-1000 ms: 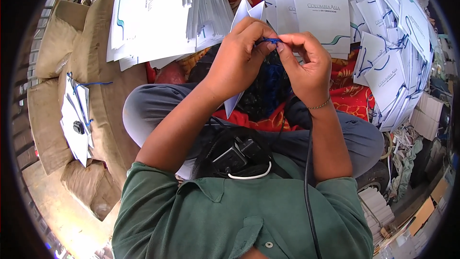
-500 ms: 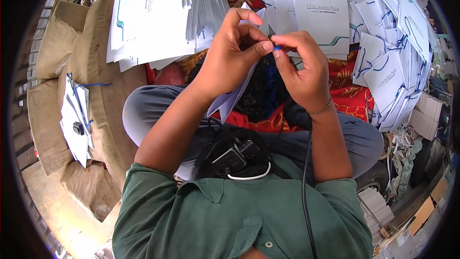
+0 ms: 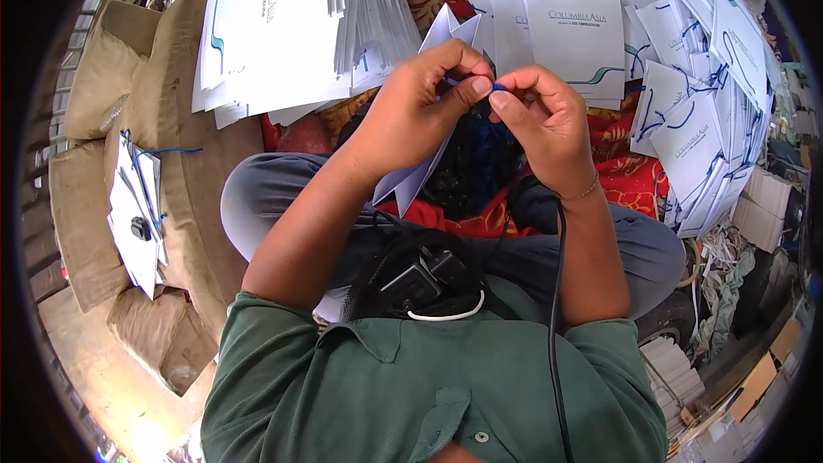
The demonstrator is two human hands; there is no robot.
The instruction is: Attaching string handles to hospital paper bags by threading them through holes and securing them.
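Observation:
Over my crossed legs, both hands meet at a short bit of blue cord (image 3: 499, 87). Thumb and index finger of my left hand (image 3: 422, 107) pinch one end of it. From the other side my right hand (image 3: 546, 124) grips the cord between thumb and fingertips, the other fingers curled in. A folded white paper bag (image 3: 464, 30) stands edge-on behind my left hand, its lower corner showing under the wrist; whether the fingers also hold the bag is hidden. Beneath the hands lies a dark heap with blue cords (image 3: 480, 159).
Large stacked white paper bags (image 3: 266, 43) lie ahead on the left. Finished-looking bags with blue cord handles (image 3: 576, 39) spread ahead and right on a red patterned cloth (image 3: 613, 173). A brown sofa (image 3: 176, 163) stands at my left, bearing more bags (image 3: 135, 214). A black cable (image 3: 555, 334) hangs down my front.
My left index finger, raised before, has curled down to the cord. The right fingers have folded inward, and more of the white bag's top shows.

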